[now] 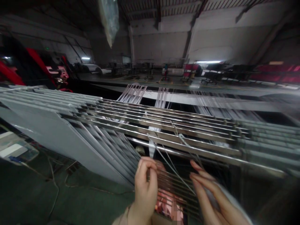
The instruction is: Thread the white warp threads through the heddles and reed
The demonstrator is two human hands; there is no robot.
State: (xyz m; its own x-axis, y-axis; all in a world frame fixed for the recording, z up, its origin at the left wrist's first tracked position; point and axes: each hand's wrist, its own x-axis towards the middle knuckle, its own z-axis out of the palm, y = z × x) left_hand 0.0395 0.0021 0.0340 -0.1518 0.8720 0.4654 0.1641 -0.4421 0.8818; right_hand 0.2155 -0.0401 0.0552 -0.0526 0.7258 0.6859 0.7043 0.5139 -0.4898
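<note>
My left hand is raised below the metal bars, thumb and fingertips pinched together. Just above those fingertips hangs a narrow white strip; whether they grip it is blurred. My right hand is at the lower right, its fingers reaching left. Pale threads slant tautly down from the bars to the fingers of this hand, which seem to hold them lower down. A small white hooked piece pokes out between the bars above my right hand; its lower end is hard to make out.
Long parallel metal bars cross in front of me, joined to grey frame panels on the left. White yarn bundles stretch behind them. Cables lie on the green floor, lower left. A clear plastic piece hangs overhead.
</note>
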